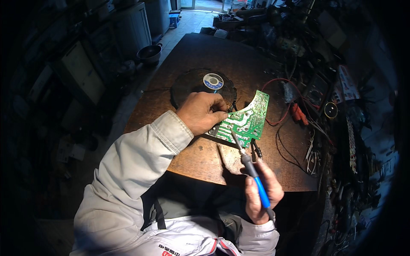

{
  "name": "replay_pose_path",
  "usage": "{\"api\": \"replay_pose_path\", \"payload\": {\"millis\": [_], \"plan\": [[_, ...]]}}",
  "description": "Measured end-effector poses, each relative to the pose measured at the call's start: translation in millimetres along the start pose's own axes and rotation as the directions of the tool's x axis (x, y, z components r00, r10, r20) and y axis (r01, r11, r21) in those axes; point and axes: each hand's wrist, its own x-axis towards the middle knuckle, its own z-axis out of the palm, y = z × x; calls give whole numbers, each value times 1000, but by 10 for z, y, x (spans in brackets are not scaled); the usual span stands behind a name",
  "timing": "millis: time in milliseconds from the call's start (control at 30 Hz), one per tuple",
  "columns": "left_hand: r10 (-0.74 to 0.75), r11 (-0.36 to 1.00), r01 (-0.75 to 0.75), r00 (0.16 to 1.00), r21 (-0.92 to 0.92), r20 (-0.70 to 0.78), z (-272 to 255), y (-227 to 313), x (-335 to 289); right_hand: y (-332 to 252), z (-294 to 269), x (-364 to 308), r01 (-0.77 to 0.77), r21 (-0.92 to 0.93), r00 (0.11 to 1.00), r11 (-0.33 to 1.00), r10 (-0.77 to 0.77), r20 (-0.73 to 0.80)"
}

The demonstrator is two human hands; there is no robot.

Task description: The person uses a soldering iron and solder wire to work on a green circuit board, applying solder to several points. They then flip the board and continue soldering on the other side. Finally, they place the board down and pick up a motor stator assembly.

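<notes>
A green circuit board (257, 112) lies tilted on the wooden table, its soldered side facing up. My left hand (201, 112) is closed at its upper left edge, thumb and bent fingers pinching there; the fingertips are partly hidden. In my right hand (265, 192) is a soldering iron (261, 190) with a blue and black handle. Its metal tip touches or hovers just over the lower left part of the board; I cannot tell which. Beyond my left hand, a solder spool (207, 77) with a white and blue label rests on a round black mesh grille (181, 87).
The brown table (188, 53) carries red clip leads (299, 114) and black cables on its right side. A pale cloth-like piece (230, 158) lies under the board's near edge. Dark clutter crowds the right. A pot (149, 54) stands beyond the table's left side.
</notes>
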Motion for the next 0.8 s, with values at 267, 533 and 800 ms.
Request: {"api": "replay_pose_path", "payload": {"millis": [267, 533, 800], "plan": [[-24, 999, 24, 1000, -41, 6, 5, 16, 21, 298, -629, 811, -427, 465, 904, 775, 366, 221], [-84, 996, 84, 997, -6, 0, -28, 69, 1, 367, -601, 908, -598, 538, 801, 594, 467, 374], [-52, 998, 52, 999, -30, 6, -18, 25, 9, 367, -606, 967, -641, 441, 766, 628, 498, 406]]}}
